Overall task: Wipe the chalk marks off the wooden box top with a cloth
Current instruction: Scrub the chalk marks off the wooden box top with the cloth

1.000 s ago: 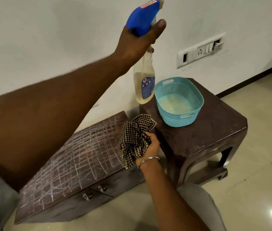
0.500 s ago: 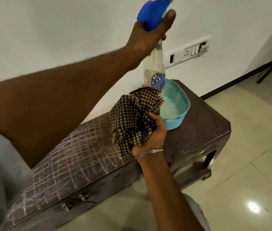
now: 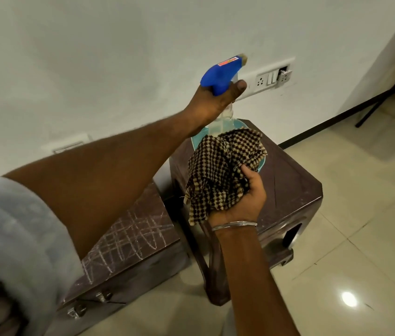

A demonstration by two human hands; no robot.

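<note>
My left hand [image 3: 212, 100] grips a spray bottle [image 3: 218, 77] by its blue trigger head, held up in front of the wall with the nozzle facing right. My right hand [image 3: 245, 197] holds a bunched brown-and-cream checked cloth [image 3: 223, 170] just below the bottle, which hides the bottle's lower body. The dark wooden box [image 3: 128, 241] sits low at the left, its top covered in white chalk crosshatch; my left forearm hides much of it.
A dark brown stool [image 3: 295, 187] stands to the right of the box against the wall, with a light blue basket [image 3: 197, 140] on it, mostly hidden by the cloth. A switch panel [image 3: 271, 77] is on the wall. Glossy tiled floor [image 3: 361, 238] spreads right.
My right hand raised the cloth up toward the bottle, so it now covers the basket. The bottle in my left hand came lower in view as my head shifted.
</note>
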